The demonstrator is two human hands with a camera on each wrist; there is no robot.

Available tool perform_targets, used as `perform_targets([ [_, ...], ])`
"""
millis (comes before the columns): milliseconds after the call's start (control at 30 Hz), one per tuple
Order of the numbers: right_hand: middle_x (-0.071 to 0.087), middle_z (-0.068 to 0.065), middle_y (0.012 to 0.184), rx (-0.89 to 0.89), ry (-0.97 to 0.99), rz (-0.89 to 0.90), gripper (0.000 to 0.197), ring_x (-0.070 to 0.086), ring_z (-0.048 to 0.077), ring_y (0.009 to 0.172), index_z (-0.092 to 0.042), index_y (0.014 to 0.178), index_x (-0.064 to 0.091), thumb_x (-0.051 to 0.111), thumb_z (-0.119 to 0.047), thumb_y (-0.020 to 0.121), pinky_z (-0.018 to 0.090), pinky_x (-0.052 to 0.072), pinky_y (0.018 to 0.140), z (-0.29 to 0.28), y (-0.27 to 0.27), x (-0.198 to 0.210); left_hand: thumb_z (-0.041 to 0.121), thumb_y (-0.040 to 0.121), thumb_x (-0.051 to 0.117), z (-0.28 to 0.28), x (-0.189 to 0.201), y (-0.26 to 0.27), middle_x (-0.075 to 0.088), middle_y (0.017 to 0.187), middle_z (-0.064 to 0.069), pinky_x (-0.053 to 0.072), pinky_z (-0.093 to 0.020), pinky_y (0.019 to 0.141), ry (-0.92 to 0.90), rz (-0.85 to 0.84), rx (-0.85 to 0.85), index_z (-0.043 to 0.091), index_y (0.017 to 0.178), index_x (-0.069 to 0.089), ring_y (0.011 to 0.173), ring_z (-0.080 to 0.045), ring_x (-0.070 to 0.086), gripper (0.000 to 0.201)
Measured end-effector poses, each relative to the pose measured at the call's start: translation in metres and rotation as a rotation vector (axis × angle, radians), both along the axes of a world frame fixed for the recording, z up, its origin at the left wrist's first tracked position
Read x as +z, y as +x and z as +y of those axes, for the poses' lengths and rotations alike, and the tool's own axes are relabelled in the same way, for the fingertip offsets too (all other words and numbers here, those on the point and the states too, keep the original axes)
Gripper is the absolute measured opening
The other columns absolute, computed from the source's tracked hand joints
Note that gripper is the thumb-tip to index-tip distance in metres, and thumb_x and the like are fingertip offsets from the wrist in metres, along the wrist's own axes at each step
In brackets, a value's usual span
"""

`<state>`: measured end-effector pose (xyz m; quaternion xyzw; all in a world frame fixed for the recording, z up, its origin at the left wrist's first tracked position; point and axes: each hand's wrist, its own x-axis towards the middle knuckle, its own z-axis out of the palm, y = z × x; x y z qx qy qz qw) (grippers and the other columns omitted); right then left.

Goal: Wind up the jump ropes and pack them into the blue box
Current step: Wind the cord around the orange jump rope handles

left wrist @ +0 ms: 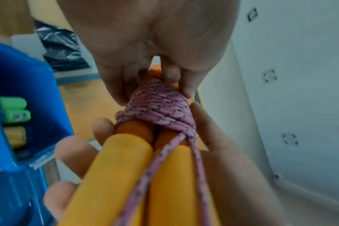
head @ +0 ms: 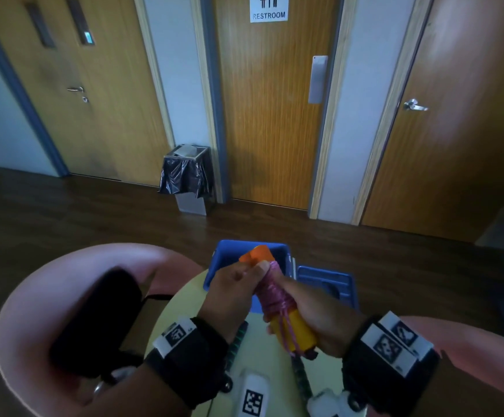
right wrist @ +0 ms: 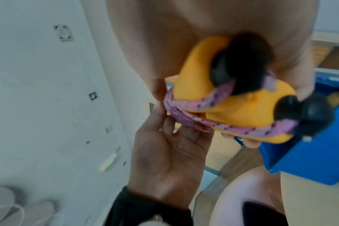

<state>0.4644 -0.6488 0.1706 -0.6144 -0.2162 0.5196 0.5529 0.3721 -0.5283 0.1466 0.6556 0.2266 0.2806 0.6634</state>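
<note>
A jump rope (head: 272,291) with two yellow-and-orange handles side by side and pink cord wound round them is held over the open blue box (head: 222,256). My left hand (head: 232,284) pinches its upper, orange end just above the winding (left wrist: 161,107). My right hand (head: 314,314) grips the lower yellow handles (left wrist: 126,175), whose black end caps (right wrist: 308,113) show in the right wrist view. Two loose strands of cord run down along the handles. Green and yellowish handles (left wrist: 14,110) lie inside the blue box (left wrist: 19,85).
The box stands at the far edge of a round pale table (head: 178,320), its blue lid (head: 326,281) lying to the right. A dark green cord (head: 235,341) lies on the table under my hands. A pink chair (head: 64,266) with a black bag (head: 94,320) stands left.
</note>
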Motion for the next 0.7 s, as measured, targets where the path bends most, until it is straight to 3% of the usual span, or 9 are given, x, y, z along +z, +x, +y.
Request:
perform_targets([
  [67,0.065,0.019,0.081,-0.041,0.006,-0.020,0.062,0.062,0.031,0.071,0.000,0.101,0.067,0.044,-0.057,0.095,0.035,0.052,0.061,-0.004,-0.002,-0.005,0.043,0.089,0.060,-0.004,-0.001,0.005,0.055,0.062,-0.013,0.047,-0.042,0.066,0.134,0.077,0.051,0.013,0.058,0.054,0.063,-0.023,0.056,0.044],
  [100,0.065,0.018,0.079,-0.061,0.003,-0.017,0.062,0.062,0.031,0.069,0.000,0.099,0.067,0.041,-0.056,0.098,0.035,0.052,0.061,-0.006,-0.002,-0.007,0.047,0.088,0.057,-0.007,0.001,0.007,0.055,0.063,-0.015,0.047,-0.044,0.066,0.180,0.101,0.053,0.011,0.060,0.053,0.064,-0.023,0.056,0.046],
  [167,0.065,0.017,0.076,-0.072,0.003,0.009,0.062,0.062,0.030,0.065,0.000,0.100,0.067,0.037,-0.054,0.101,0.035,0.052,0.059,-0.010,0.000,-0.008,0.044,0.093,0.053,-0.007,0.000,0.009,0.062,0.070,-0.015,0.050,-0.049,0.071,0.231,0.128,0.042,0.008,0.069,0.060,0.069,-0.024,0.062,0.044],
  [233,0.065,0.016,0.075,-0.056,0.019,0.033,0.063,0.062,0.029,0.064,0.000,0.101,0.067,0.036,-0.054,0.101,0.034,0.052,0.058,-0.013,0.001,-0.008,0.039,0.097,0.052,-0.008,0.004,0.006,0.062,0.068,-0.008,0.050,-0.046,0.070,0.253,0.134,0.029,0.013,0.071,0.065,0.069,-0.021,0.062,0.039],
  [333,0.064,0.017,0.073,-0.052,0.033,0.073,0.063,0.061,0.028,0.062,0.002,0.098,0.066,0.035,-0.053,0.102,0.032,0.052,0.056,-0.013,-0.001,-0.005,0.050,0.088,0.052,-0.008,0.008,0.000,0.057,0.070,-0.017,0.049,-0.045,0.068,0.296,0.118,0.053,0.004,0.073,0.060,0.067,-0.025,0.057,0.049],
  [400,0.063,0.017,0.073,-0.055,0.043,0.077,0.062,0.060,0.028,0.061,0.002,0.099,0.065,0.034,-0.051,0.103,0.030,0.052,0.054,-0.010,-0.004,-0.003,0.053,0.087,0.052,-0.004,0.006,-0.004,0.058,0.069,-0.017,0.051,-0.051,0.068,0.304,0.104,0.095,0.006,0.071,0.060,0.067,-0.027,0.059,0.050],
  [533,0.064,0.019,0.078,-0.063,0.053,0.072,0.062,0.062,0.030,0.065,0.002,0.110,0.063,0.037,-0.053,0.101,0.032,0.053,0.056,0.005,-0.014,-0.002,0.058,0.088,0.044,0.004,0.006,-0.013,0.066,0.082,-0.019,0.054,-0.059,0.078,0.295,0.118,0.128,0.007,0.083,0.064,0.082,-0.036,0.065,0.055],
  [700,0.063,0.023,0.080,-0.056,0.067,0.070,0.068,0.061,0.032,0.065,0.006,0.107,0.064,0.038,-0.056,0.099,0.036,0.051,0.060,0.037,-0.035,-0.005,0.056,0.084,0.043,0.028,0.018,-0.035,0.065,0.083,-0.021,0.053,-0.056,0.076,0.291,0.153,0.150,0.000,0.084,0.061,0.081,-0.035,0.064,0.059],
])
